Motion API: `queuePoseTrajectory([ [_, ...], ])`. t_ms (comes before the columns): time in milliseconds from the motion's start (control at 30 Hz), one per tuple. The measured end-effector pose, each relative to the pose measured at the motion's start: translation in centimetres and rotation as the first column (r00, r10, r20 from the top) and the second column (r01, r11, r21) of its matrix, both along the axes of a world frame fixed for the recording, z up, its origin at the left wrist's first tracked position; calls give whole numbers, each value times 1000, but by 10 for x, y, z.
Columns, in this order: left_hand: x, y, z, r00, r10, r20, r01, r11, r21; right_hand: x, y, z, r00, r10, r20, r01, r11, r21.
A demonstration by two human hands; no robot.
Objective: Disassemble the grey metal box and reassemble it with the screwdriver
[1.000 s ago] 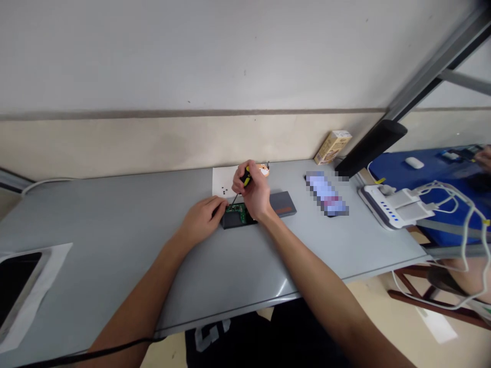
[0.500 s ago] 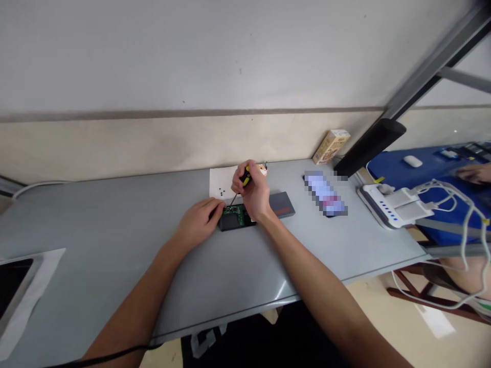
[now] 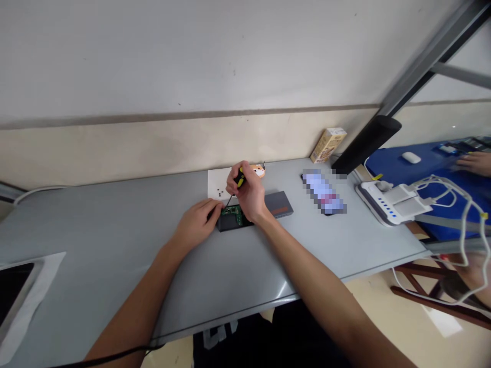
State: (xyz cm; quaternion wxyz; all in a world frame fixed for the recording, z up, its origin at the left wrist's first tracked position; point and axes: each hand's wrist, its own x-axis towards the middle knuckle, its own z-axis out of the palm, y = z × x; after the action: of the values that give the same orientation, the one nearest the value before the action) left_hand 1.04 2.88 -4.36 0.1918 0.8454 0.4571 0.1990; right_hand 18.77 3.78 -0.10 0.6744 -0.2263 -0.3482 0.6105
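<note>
My right hand (image 3: 249,197) is wrapped round the black and yellow handle of a screwdriver (image 3: 240,178). Its thin shaft slants down to the left, with the tip at a green circuit board (image 3: 238,215). That board sits in an open black casing (image 3: 228,223) lying on the grey table. My left hand (image 3: 197,222) grips the casing's upper left corner, its fingertips close to the screwdriver tip. Behind them, several small black screws (image 3: 220,192) lie on a white sheet of paper (image 3: 215,179). A dark grey cover (image 3: 282,204) lies partly behind my right wrist.
Right of the cover lies a phone (image 3: 322,191) with a blurred screen. Farther right are a carton (image 3: 328,144), a black cylinder (image 3: 366,143) and a white power strip (image 3: 378,204) with cables. Another person's hand (image 3: 475,162) shows over a blue table. A dark-screened device (image 3: 13,286) lies far left.
The screwdriver leans further left, its handle shifted slightly with my right hand. My left hand stays at the casing. The whole view has shifted a little, and the other person's hand has moved.
</note>
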Motion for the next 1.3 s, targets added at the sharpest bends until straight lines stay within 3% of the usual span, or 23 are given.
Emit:
queuePoseTrajectory([
  [1300, 0, 0, -1, 1000, -7, 2, 7, 1000, -5, 2, 0, 2, 999, -44, -3, 44, 999, -16],
])
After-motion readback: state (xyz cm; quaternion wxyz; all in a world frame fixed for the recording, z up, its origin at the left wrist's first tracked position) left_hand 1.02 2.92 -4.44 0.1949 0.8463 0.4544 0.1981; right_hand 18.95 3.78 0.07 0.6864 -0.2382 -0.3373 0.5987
